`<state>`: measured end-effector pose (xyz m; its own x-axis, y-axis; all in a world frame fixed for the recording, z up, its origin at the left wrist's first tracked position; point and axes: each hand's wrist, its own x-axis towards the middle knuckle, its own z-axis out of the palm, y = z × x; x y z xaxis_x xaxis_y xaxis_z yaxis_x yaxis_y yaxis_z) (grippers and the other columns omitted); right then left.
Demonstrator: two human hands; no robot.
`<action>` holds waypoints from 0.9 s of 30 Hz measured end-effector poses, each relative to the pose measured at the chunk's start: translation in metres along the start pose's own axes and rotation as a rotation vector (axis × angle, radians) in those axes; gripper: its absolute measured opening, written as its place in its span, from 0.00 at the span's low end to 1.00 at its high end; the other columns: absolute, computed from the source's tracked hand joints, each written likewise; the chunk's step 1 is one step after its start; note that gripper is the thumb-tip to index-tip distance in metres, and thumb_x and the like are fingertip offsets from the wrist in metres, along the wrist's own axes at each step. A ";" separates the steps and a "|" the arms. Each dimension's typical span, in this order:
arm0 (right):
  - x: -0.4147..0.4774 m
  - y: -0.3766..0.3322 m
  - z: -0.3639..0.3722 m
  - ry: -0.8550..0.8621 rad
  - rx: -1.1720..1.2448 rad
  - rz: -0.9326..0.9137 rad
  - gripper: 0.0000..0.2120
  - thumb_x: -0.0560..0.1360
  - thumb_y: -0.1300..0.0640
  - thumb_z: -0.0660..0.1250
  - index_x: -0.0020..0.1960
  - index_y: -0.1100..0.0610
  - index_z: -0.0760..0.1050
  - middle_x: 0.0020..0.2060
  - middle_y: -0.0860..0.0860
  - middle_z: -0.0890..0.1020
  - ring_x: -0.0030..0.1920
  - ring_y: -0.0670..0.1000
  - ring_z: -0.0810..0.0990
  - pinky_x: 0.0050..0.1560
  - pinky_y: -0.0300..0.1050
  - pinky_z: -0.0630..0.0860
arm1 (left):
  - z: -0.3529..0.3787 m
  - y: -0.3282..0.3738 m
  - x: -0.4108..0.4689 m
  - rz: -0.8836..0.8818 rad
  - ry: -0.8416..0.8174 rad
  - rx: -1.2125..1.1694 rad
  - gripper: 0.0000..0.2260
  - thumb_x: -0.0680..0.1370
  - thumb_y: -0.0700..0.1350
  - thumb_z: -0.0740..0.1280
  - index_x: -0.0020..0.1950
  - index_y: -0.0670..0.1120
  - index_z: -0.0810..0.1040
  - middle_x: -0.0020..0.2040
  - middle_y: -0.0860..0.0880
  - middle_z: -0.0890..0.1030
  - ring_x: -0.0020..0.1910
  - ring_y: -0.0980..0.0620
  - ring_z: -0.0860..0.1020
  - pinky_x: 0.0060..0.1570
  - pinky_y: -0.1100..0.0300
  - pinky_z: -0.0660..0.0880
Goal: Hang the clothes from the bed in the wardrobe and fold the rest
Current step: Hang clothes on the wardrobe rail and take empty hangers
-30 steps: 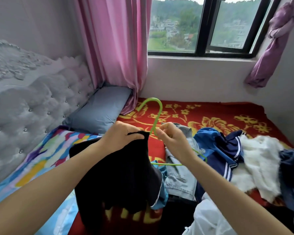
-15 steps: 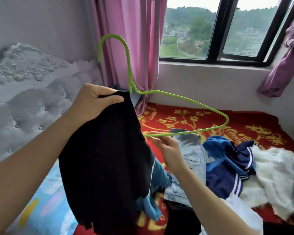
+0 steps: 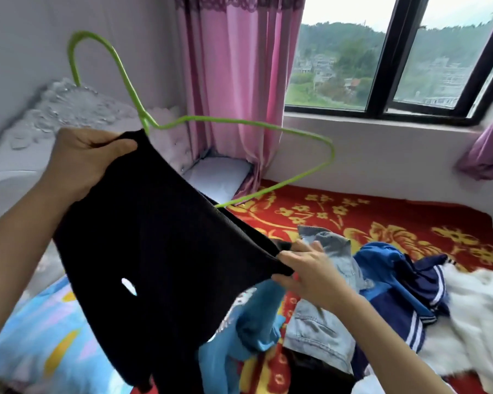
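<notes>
A black garment [image 3: 160, 251] hangs stretched between my two hands above the bed. My left hand [image 3: 80, 163] grips its upper left edge beside the neck of a green wire hanger [image 3: 256, 127], whose hook rises at upper left. The hanger's left part is hidden inside the garment; its right shoulder and bottom bar stick out. My right hand [image 3: 310, 268] pinches the garment's right edge, lower down. On the red flowered bedspread [image 3: 382, 220] lie a light denim piece [image 3: 322, 322], a blue top [image 3: 256, 322], a navy striped garment [image 3: 404, 285] and a white fluffy one [image 3: 478, 317].
A grey tufted headboard [image 3: 20, 155] stands at left, a grey pillow [image 3: 217, 177] in the corner below pink curtains [image 3: 234, 81]. A colourful pillow [image 3: 40, 342] lies at lower left. A window [image 3: 393, 55] runs along the far wall.
My right hand left the hanger's bottom bar and now pinches the black garment's right edge, pulling it over the hanger. The garment is spread wider and the view has swung left.
</notes>
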<state>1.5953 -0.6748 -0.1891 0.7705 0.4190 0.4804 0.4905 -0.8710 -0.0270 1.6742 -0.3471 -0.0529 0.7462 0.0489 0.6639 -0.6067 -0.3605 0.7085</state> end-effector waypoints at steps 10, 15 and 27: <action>-0.010 0.016 -0.061 0.447 -0.036 -0.055 0.05 0.64 0.61 0.72 0.39 0.60 0.79 0.32 0.45 0.79 0.41 0.45 0.71 0.42 0.43 0.61 | -0.011 -0.050 -0.015 0.179 -0.088 0.285 0.09 0.74 0.43 0.70 0.53 0.44 0.81 0.37 0.68 0.81 0.38 0.79 0.73 0.43 0.82 0.68; -0.004 0.015 -0.067 0.426 0.217 0.100 0.03 0.62 0.65 0.70 0.36 0.62 0.79 0.37 0.42 0.72 0.43 0.32 0.68 0.45 0.36 0.62 | -0.002 -0.051 -0.020 0.554 -0.156 0.420 0.28 0.80 0.58 0.57 0.48 0.33 0.82 0.50 0.70 0.79 0.55 0.82 0.65 0.56 0.81 0.62; 0.023 0.011 -0.096 0.213 0.515 0.096 0.15 0.62 0.67 0.68 0.34 0.46 0.72 0.35 0.47 0.72 0.36 0.42 0.71 0.38 0.34 0.68 | 0.014 -0.043 -0.029 0.932 -0.117 0.636 0.19 0.82 0.48 0.59 0.51 0.32 0.79 0.31 0.40 0.81 0.26 0.46 0.79 0.44 0.58 0.72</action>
<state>1.5788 -0.6994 -0.0940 0.7487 0.2363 0.6193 0.5985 -0.6427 -0.4783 1.6821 -0.3461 -0.1057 0.1181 -0.5618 0.8188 -0.7148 -0.6205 -0.3227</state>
